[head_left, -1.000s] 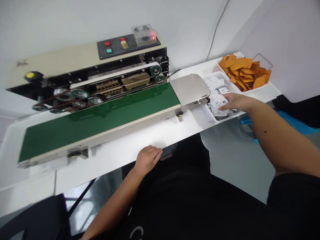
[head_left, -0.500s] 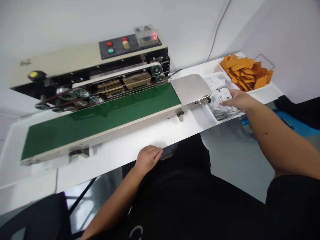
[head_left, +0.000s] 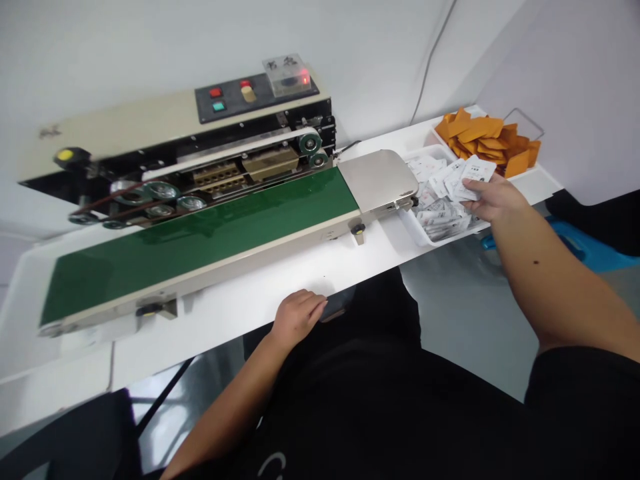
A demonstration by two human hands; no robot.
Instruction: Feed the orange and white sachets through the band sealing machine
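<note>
My right hand (head_left: 497,198) is closed on a few white printed packets (head_left: 481,169), thumb on top, raised a little over the white bin. In that bin (head_left: 424,235) lies a loose pile of similar white packets (head_left: 443,217). My left hand (head_left: 299,318) lies at the front edge of the table with its fingers curled in. A dark flat object, like a phone (head_left: 336,305), sits against its fingertips on my lap. Whatever the left fingers may grip is hidden.
A belt sealing machine (head_left: 260,143) with a green conveyor (head_left: 210,237) stands along the white table (head_left: 295,283). Its metal end plate (head_left: 379,179) reaches the bin. Another tray holds orange packets (head_left: 493,137). A blue stool (head_left: 575,243) is below at right.
My right hand has lifted white packets up from the pile and slightly to the right, and they now show fanned in its grip. My left hand has stayed in place.
</note>
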